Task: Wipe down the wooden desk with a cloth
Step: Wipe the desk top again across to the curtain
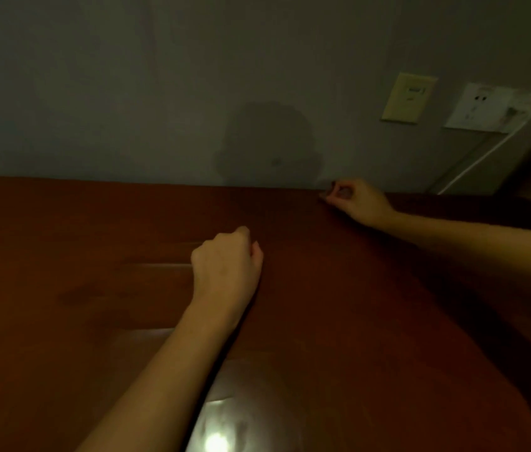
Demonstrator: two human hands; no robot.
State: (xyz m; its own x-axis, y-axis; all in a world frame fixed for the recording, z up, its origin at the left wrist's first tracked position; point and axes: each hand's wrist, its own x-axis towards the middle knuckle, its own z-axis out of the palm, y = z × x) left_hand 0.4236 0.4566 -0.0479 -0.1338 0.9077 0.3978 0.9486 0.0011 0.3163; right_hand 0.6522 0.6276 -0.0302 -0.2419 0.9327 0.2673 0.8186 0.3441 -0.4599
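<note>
The reddish-brown wooden desk fills the lower part of the dim view and runs up to a grey wall. My left hand rests on the middle of the desk as a closed fist, with nothing showing in it. At the desk's far edge by the wall, my right hand has its fingers curled and its fingertips pinched together. No cloth is visible in either hand or on the desk.
On the wall at the right are a beige switch plate and a white socket, from which a white cable runs down behind the desk. A bright light reflection shines on the desk's near part.
</note>
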